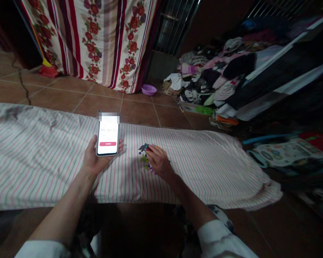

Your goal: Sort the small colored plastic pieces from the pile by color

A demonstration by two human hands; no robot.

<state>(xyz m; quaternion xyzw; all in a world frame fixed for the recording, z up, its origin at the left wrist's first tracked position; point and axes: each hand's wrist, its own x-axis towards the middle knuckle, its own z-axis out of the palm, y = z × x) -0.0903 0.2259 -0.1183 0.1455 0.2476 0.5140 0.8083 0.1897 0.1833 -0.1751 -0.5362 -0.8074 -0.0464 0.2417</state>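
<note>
My left hand point(93, 157) is closed round a smartphone point(108, 138), held upright with its lit screen facing me. The screen shows timer digits and a red button. To the right, my right hand point(158, 161) rests over a small cluster of colourful pieces point(144, 157) on the striped cloth point(204, 161). Dark blue, green, purple, white and red bits show at the left of the fingers. The fingers are bent and pressed together at the pieces. My own hand covers part of the cluster, and what the fingertips hold, if anything, is too small to make out.
A floral curtain point(107, 43) hangs beyond the cloth-covered surface. On the tiled floor stand a purple basin point(149, 90) and a red broom point(48, 71). A heap of clothes point(210, 71) lies at the back right, with a pale, blue-edged object point(282, 150) at the far right.
</note>
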